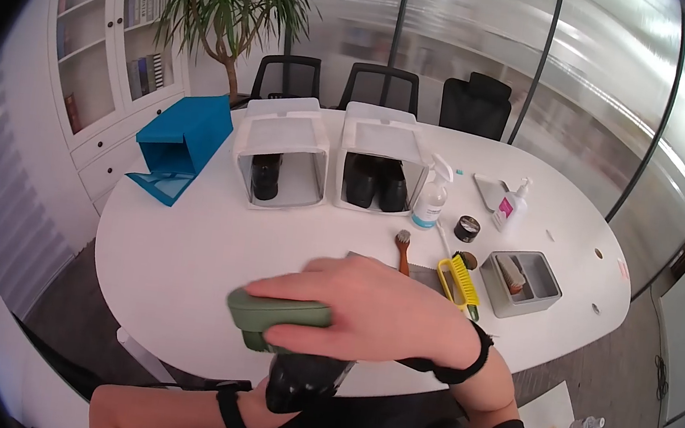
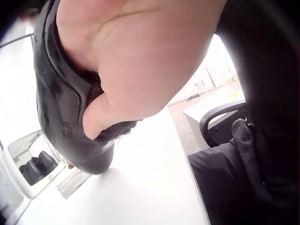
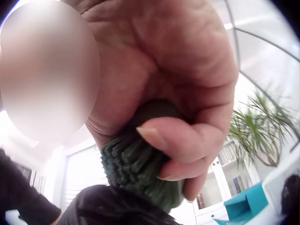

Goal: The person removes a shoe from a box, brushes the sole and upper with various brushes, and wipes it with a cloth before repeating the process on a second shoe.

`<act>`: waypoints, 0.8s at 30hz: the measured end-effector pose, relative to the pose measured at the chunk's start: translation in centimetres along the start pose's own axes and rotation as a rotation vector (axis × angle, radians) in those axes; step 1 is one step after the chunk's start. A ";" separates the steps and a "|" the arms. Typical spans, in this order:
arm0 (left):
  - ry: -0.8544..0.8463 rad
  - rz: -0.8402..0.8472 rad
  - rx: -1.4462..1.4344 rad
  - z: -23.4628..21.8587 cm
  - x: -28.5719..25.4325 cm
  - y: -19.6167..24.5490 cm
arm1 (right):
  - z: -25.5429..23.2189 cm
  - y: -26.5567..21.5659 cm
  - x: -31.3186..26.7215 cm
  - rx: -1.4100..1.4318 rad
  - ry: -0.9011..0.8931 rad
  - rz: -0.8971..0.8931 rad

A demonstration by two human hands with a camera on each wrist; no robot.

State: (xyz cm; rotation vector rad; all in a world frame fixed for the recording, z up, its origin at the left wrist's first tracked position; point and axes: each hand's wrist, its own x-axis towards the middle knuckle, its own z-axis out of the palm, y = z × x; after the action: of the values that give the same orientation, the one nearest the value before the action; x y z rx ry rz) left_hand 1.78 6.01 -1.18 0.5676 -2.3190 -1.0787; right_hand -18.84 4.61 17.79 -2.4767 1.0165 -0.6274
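My right hand (image 1: 387,308) grips a green scrub brush (image 1: 276,312) from above, low over the near side of the table. In the right wrist view the brush's dark green bristles (image 3: 133,173) point down, close over a black leather surface. My left hand (image 2: 136,65) holds a black leather shoe (image 2: 58,110) with dark fluffy lining. Its thumb lies over the shoe's opening and the other fingers are hidden inside. In the head view the glossy black shoe (image 1: 306,383) shows under the brush, while the right hand and brush hide part of it.
Two white shoe boxes (image 1: 287,110) with black shoes (image 1: 264,175) stand at the back beside a blue box (image 1: 191,133). To the right are a spray bottle (image 1: 432,195), pump bottle (image 1: 512,206), round tin (image 1: 467,228), wooden-handled brush (image 1: 403,250), yellow brush (image 1: 461,282) and grey tray (image 1: 540,300).
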 end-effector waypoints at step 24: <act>0.232 0.124 0.897 0.4 -1.8 -0.3 | 9.6 5.9 -8.8 0.181 0.410 0.414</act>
State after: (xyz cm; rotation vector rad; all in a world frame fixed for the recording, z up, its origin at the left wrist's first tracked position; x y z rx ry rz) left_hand 2.97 7.10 -2.15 0.7909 -2.4905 0.1454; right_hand -22.55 8.82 4.65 -1.9358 1.4949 -1.0535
